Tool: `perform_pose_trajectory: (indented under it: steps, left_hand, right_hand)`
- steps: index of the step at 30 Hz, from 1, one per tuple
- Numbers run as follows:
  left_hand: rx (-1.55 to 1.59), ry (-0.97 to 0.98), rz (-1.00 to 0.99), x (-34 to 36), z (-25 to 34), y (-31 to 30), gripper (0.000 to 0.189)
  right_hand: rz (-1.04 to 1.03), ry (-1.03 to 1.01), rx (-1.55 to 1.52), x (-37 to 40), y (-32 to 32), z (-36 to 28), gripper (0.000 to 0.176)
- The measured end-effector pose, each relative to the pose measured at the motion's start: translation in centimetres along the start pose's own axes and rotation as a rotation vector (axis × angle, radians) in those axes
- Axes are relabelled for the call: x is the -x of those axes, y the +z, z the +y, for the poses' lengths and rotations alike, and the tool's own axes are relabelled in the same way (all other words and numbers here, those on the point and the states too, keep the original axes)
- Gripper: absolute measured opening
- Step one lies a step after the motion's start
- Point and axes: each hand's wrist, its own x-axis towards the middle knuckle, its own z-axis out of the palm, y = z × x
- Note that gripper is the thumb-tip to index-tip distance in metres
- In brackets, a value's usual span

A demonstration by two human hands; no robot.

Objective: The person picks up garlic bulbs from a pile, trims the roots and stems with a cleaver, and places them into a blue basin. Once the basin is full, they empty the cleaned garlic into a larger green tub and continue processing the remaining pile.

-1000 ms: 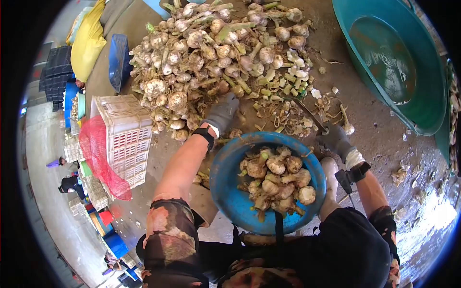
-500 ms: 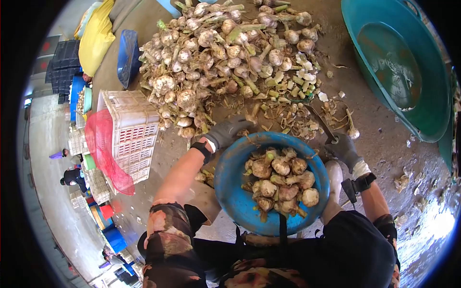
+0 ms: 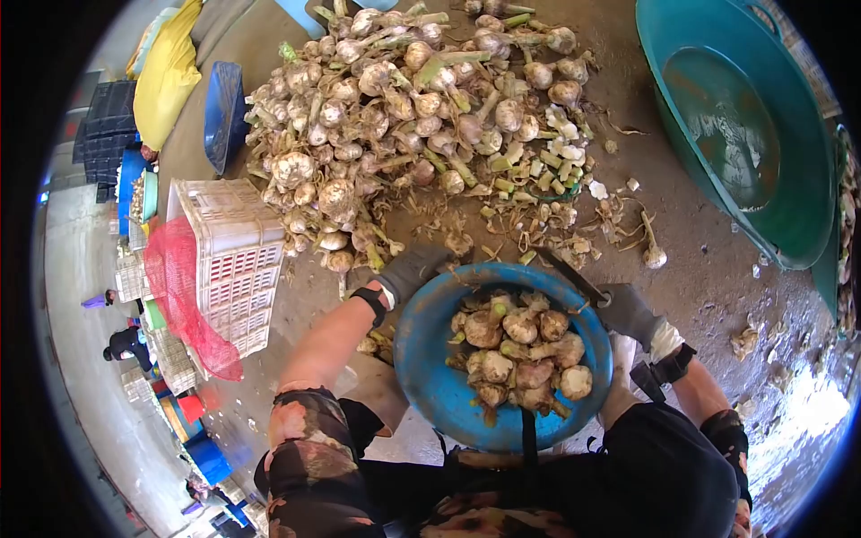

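My left hand, in a grey glove, is at the far left rim of a blue basin. Its fingers are closed, and a garlic bulb shows at the fingertips, partly hidden. In my right hand, also gloved, is a knife, its blade pointing away to the left over the basin's far right rim. Several trimmed garlic bulbs lie inside the basin, which rests between my legs. Beyond it is a large heap of garlic with stems attached.
Cut stems and dry skins litter the ground by the heap. A large green tub stands at the right. At the left are a white crate with a red net bag, and a blue scoop-like container. Other people are far left.
My left hand has drawn back toward the basin, with the bulb at its fingertips nearer me. My right hand has moved left, bringing the knife over the basin rim. The view has shifted slightly.
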Motion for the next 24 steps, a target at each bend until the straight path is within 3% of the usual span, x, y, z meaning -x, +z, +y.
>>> perform_pose_trajectory:
  steps: [1,3,4,8,11,13,14,15,17,19,21,22,24]
  left_hand:
    - [0.001,0.006,0.004,-0.1,-0.5,0.5,0.037]
    - [-0.106,0.199,0.074,-0.8,-0.5,1.4,0.040]
    - [-0.044,0.024,-0.148,-0.9,0.6,0.4,0.043]
    - [-0.072,0.042,-0.111,-0.7,0.2,1.2,0.042]
    - [0.056,-0.099,-0.145,-0.5,0.9,-1.0,0.045]
    - [0.029,-0.552,0.064,-0.6,0.4,-1.9,0.050]
    - [0.236,-0.510,0.313,-0.7,0.2,-2.2,0.051]
    - [0.229,-0.515,0.316,-0.8,0.0,-2.4,0.051]
    - [0.790,-0.212,0.378,-1.6,0.1,-2.9,0.060]
    - [0.681,-0.126,0.392,-2.5,4.1,-4.5,0.062]
    - [0.741,-0.035,0.381,-3.3,6.8,-4.3,0.054]
    - [0.741,-0.026,0.377,-3.6,8.9,-5.0,0.054]
    - [0.516,-0.256,0.173,-3.6,13.1,-7.1,0.043]
  right_hand:
    - [-0.064,0.007,0.039,0.3,0.0,0.0,0.023]
    - [-0.057,-0.053,0.032,1.5,0.2,-0.4,0.024]
    - [-0.062,-0.120,0.019,1.9,0.3,-0.4,0.024]
    - [-0.023,-0.262,0.055,1.2,1.0,1.1,0.027]
    - [0.025,-0.130,0.151,0.2,0.2,1.3,0.029]
    - [0.080,-0.077,0.235,-1.2,-0.4,1.8,0.030]
    - [0.065,0.009,0.183,-1.5,-0.5,1.6,0.031]
    - [0.063,0.001,0.181,-1.4,-0.9,0.4,0.031]
    - [0.084,-0.012,0.052,-1.3,-1.7,-2.4,0.036]
    - [0.233,-0.116,0.343,-2.3,-1.5,-4.4,0.037]
    - [0.317,-0.294,0.296,-1.9,-1.3,-7.4,0.030]
    - [0.326,-0.289,0.295,-1.4,-1.0,-8.6,0.030]
    - [0.339,-0.427,0.360,-0.8,-0.7,-10.6,0.023]
